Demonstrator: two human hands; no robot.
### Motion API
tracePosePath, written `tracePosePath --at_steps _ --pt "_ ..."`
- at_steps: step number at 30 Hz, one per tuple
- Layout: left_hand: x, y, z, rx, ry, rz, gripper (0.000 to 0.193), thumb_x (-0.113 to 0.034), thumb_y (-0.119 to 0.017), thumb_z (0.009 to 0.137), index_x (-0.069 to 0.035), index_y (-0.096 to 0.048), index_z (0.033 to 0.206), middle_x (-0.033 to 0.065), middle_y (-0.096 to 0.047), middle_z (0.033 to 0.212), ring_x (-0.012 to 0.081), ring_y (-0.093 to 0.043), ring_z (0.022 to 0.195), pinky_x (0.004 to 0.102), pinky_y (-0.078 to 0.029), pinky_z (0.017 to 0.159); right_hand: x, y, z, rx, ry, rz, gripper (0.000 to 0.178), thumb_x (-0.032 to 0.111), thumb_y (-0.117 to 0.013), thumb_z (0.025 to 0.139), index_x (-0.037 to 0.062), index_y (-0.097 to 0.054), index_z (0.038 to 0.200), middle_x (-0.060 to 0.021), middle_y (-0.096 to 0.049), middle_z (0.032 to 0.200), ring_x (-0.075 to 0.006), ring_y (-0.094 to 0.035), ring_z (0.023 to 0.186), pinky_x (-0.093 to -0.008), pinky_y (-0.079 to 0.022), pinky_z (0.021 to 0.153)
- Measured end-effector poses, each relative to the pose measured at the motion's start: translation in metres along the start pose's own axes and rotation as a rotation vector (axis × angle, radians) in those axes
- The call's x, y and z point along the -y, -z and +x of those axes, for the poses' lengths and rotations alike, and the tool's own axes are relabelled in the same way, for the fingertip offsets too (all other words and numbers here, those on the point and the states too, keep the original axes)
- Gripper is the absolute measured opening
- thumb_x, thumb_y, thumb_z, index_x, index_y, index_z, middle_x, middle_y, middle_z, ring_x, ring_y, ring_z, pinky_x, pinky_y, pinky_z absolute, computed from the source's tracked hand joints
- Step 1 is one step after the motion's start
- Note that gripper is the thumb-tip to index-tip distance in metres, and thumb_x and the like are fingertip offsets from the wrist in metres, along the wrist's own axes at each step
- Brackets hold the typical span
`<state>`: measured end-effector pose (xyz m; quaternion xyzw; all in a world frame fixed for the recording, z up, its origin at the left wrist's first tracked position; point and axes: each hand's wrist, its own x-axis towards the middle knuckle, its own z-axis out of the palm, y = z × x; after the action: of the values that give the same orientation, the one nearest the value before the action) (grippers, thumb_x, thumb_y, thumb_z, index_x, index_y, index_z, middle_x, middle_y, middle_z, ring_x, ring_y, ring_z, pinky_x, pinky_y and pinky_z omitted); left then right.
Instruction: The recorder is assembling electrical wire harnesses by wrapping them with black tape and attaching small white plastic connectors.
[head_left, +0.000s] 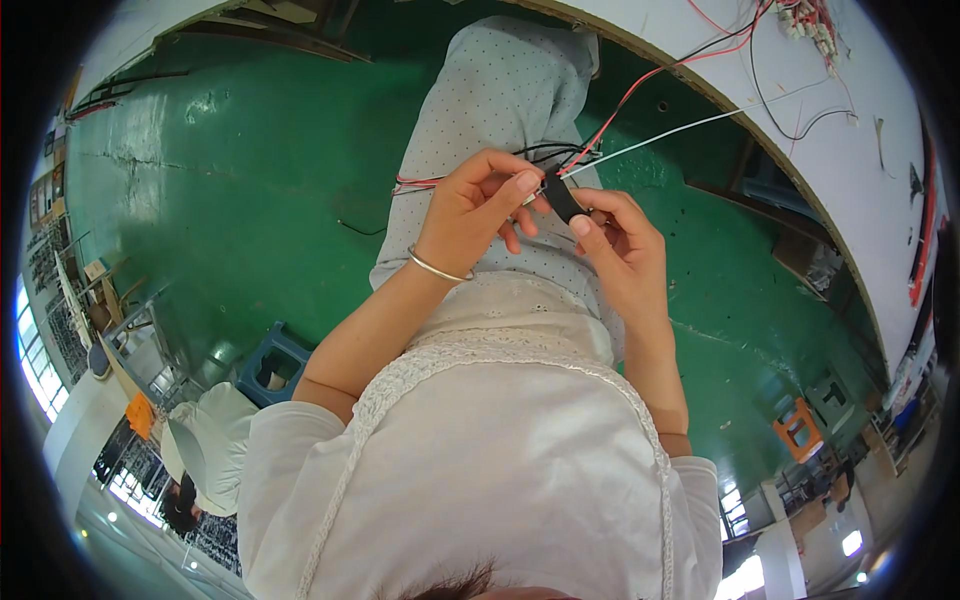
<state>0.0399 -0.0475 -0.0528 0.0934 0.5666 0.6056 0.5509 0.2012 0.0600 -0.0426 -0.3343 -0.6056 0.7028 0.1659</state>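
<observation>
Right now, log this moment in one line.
left hand: at upper end of black strip | right hand: pinching lower end | red wire, white wire: from near strip to white tabletop

The black strip (563, 197) looks like matt, flexible tape or plastic. The red wire (650, 76) crossing the tabletop's curved edge has a smooth plastic sheath with a slight sheen; the white cable (662, 134) looks smooth too. The tabletop (850, 190) is smooth and pale, its cut edge rough, like raw wood board. The bracelet (437, 269) is polished metal. Dotted trousers (480, 90) are soft matt cloth, the apron trim (480, 345) textured lace. The green floor (270, 140) is glossy, scuffed in places; the blue stool (290, 345) looks like plastic.
</observation>
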Motion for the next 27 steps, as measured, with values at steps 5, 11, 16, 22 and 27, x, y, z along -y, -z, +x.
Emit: tracePosePath --at_steps 5,11,16,22,27 --pt "0.0043 0.0011 0.0007 -0.005 -0.05 -0.01 0.018 -0.016 -0.065 0.094 -0.002 -0.063 0.105 0.0095 -0.069 0.087 0.0122 -0.065 0.067 0.0236 -0.054 0.054 -0.0034 0.0 -0.0015 -0.004 0.016 -0.016 0.024 0.01 -0.065 0.093 0.0008 -0.064 0.116 -0.0016 -0.058 0.099 -0.0048 -0.053 0.08 -0.02 -0.049 0.067" --pt "0.0014 0.0005 0.0014 -0.005 -0.07 0.029 0.017 -0.012 -0.068 0.092 -0.001 -0.063 0.104 0.0093 -0.069 0.087 0.0128 -0.067 0.068 0.0237 -0.055 0.056 -0.0015 -0.002 0.0003 -0.034 -0.033 -0.005 0.024 0.011 -0.065 0.093 0.0018 -0.065 0.116 -0.0002 -0.059 0.099 -0.0045 -0.055 0.081 -0.0199 -0.049 0.068" --pt "-0.0001 -0.0012 0.0024 0.001 -0.054 0.04 0.018 -0.012 -0.069 0.091 -0.001 -0.064 0.105 0.009 -0.069 0.087 0.0123 -0.067 0.068 0.0233 -0.055 0.057 -0.0033 -0.0005 0.001 -0.048 -0.03 -0.005 0.024 0.011 -0.066 0.093 0.002 -0.065 0.116 0.0002 -0.058 0.097 -0.0046 -0.055 0.081 -0.0195 -0.05 0.067" --pt "-0.0004 0.0003 0.0019 0.022 -0.07 0.066 0.023 -0.012 -0.07 0.09 -0.002 -0.064 0.11 0.0078 -0.069 0.088 0.0116 -0.067 0.069 0.0225 -0.055 0.058 -0.0021 0.0 0.0013 -0.041 -0.022 0.008 0.024 0.01 -0.065 0.093 0.0016 -0.065 0.116 0.0005 -0.057 0.096 -0.0046 -0.054 0.081 -0.0197 -0.05 0.067" --pt "-0.003 -0.0027 0.0006 -0.003 -0.106 0.148 0.024 -0.011 -0.072 0.088 -0.003 -0.066 0.11 0.007 -0.07 0.09 0.0098 -0.066 0.067 0.0214 -0.055 0.057 -0.0019 -0.0009 0.0026 -0.055 -0.018 0.031 0.023 0.009 -0.065 0.093 0.0003 -0.065 0.114 -0.0018 -0.058 0.095 -0.0061 -0.055 0.076 -0.0212 -0.049 0.066"
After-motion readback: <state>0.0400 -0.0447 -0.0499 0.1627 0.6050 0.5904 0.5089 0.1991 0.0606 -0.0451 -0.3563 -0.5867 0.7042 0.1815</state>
